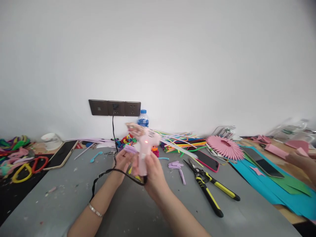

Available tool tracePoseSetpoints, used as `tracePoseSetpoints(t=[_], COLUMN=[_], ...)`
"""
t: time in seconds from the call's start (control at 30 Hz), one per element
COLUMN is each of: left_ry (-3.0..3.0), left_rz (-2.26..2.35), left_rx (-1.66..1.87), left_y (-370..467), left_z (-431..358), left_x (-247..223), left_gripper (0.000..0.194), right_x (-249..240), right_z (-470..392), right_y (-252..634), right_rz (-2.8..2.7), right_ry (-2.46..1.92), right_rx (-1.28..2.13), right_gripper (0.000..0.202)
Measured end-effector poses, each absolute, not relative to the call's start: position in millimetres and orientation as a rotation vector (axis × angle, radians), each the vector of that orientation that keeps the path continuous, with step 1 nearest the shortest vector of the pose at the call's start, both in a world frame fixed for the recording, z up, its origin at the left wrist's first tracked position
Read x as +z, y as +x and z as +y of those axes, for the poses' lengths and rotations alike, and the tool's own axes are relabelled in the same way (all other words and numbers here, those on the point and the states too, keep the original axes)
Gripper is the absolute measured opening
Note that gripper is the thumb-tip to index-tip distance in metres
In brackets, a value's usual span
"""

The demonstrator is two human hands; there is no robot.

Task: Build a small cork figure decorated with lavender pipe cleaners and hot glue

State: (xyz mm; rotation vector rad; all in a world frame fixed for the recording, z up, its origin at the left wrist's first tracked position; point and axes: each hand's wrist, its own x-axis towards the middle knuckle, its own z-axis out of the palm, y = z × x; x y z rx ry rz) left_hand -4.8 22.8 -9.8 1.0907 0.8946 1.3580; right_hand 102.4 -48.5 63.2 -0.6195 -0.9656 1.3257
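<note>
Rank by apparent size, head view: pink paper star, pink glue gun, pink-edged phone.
1. Pink glue gun
2. Pink-edged phone
3. Pink paper star

Apparent order is clear; nearness may inflate the first.

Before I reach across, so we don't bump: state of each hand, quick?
Left hand, partly hidden: closed, seemingly pinching a purple piece.
Right hand: closed on the pink glue gun, at its handle.

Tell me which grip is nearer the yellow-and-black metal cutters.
Right. The right grip, around the pink plastic glue gun, is left of the cutters; the left grip is farther left.
</note>
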Motion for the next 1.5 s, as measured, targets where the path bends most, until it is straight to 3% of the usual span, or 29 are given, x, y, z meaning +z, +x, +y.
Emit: tracePoseSetpoints(t=[0.1,0.3,0.77,1.5], left_ry=[0.975,0.913,1.249,1.306], left_rz=[0.785,0.747,0.685,0.667], left_rx=[1.349,1.378,1.236,1.249], left_y=[-1.0,3.0,-1.8,-0.4], left_z=[18.5,18.6,18.2,16.0], left_x=[-6.7,-11.0,-23.4,-17.8], left_gripper=[0.048,0.044,0.037,0.035], right_x=[45.4,23.5,6.3,5.2], right_z=[-72.2,-100.3,-100.1,-101.4], right_y=[121.8,137.6,145.8,146.6], right_rz=[-0.865,-0.733,-0.847,-0.878], right_ry=[-0.698,-0.752,-0.954,-1.024], right_rx=[1.248,1.23,1.382,1.368], right_gripper=[0.054,0.038,0.058,0.064])
